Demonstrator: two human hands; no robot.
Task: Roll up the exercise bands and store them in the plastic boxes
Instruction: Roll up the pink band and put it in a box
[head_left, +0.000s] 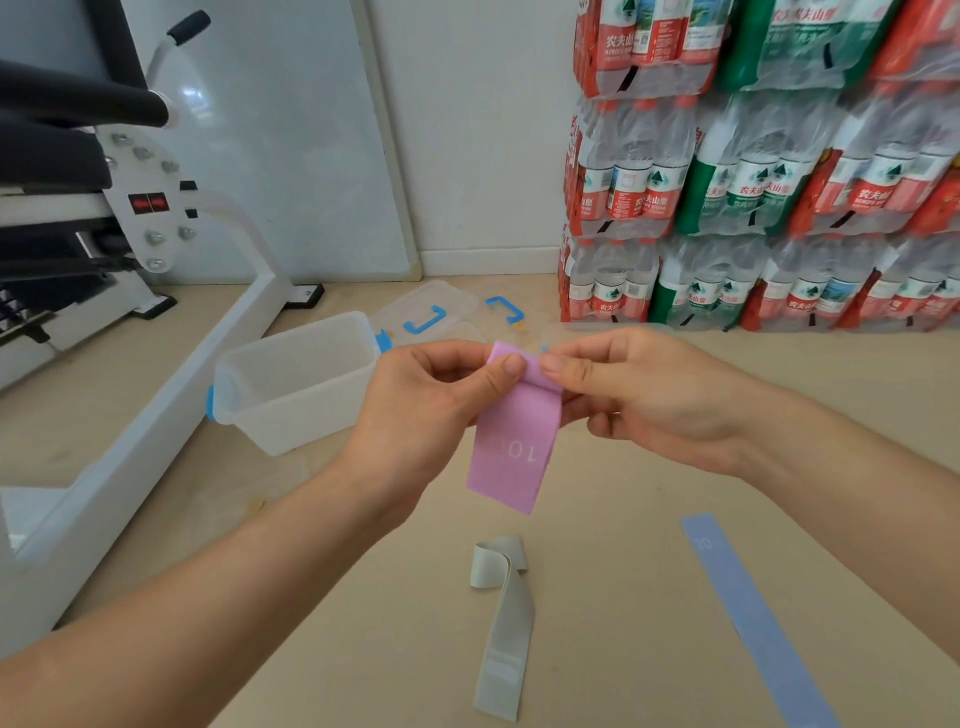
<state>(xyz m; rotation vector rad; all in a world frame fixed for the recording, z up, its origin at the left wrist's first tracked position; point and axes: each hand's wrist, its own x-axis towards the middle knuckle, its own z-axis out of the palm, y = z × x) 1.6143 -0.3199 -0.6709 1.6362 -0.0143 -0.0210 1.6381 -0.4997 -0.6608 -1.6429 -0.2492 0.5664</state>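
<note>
Pink band (514, 447), top edge hidden, pinched by left hand (431, 405), right hand (649, 395).

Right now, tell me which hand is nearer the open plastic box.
Left. The left hand holds the pink band just beside the plastic box; the right hand holds it from the other side, farther off.

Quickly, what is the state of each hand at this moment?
Left hand: closed in a pinch grip on the top of the pink band.
Right hand: closed in a pinch grip on the same pink band.
</note>
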